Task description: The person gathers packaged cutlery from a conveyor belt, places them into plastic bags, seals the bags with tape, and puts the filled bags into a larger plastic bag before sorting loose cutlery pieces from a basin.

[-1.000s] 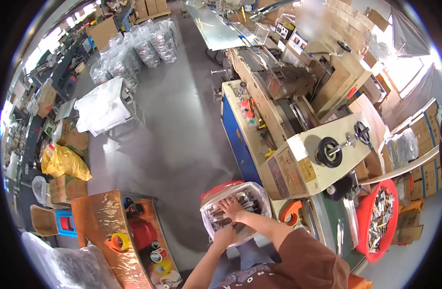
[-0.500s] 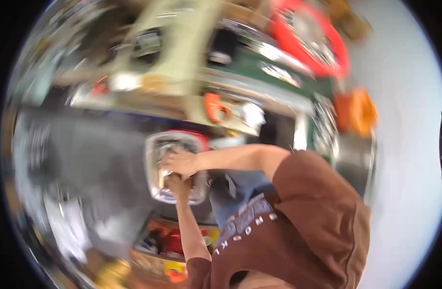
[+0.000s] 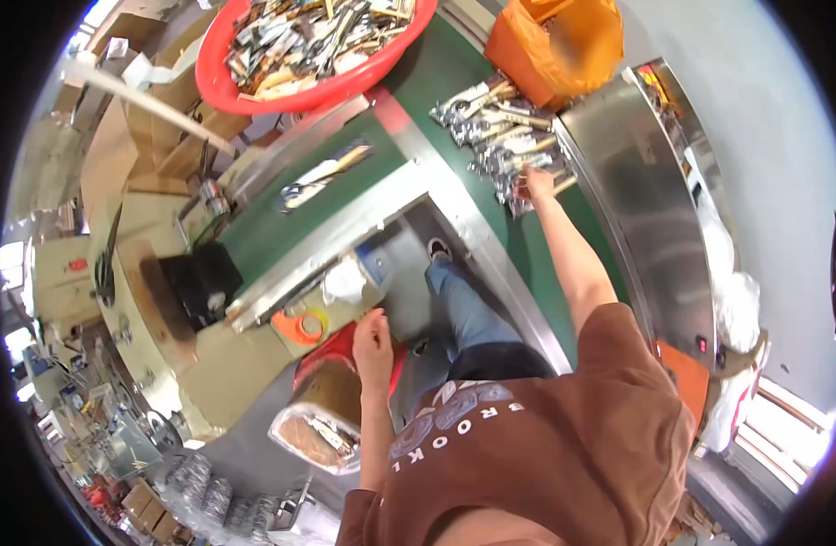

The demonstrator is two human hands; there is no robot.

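Observation:
My right hand (image 3: pixel 534 185) reaches over the green belt and has its fingers bent down on a row of plastic-bagged packs (image 3: pixel 504 136). These packs hold dark, shiny parts and pale wood-coloured handles. The fingertips are partly lost among the bags, at the row's near end. Farther left, my left hand (image 3: pixel 372 337) is raised with curled fingers, and nothing shows in it. Below and left of it stands a bin (image 3: pixel 313 400) with a white liner and some items inside. One single bagged pack (image 3: pixel 325 176) lies apart on the green surface.
A red basin (image 3: pixel 254 102) heaped with similar items stands at the back. Beside the belt (image 3: pixel 536 255) are an orange bag-lined bin (image 3: pixel 518 55) and a steel machine housing (image 3: pixel 645 200). An orange tape dispenser (image 3: pixel 295 328) lies on the ledge near my left hand.
Both hands have left the white-lined bin. My right hand has gone across to the bagged packs; my left has lifted beside the bin. The view has swung right towards the belt.

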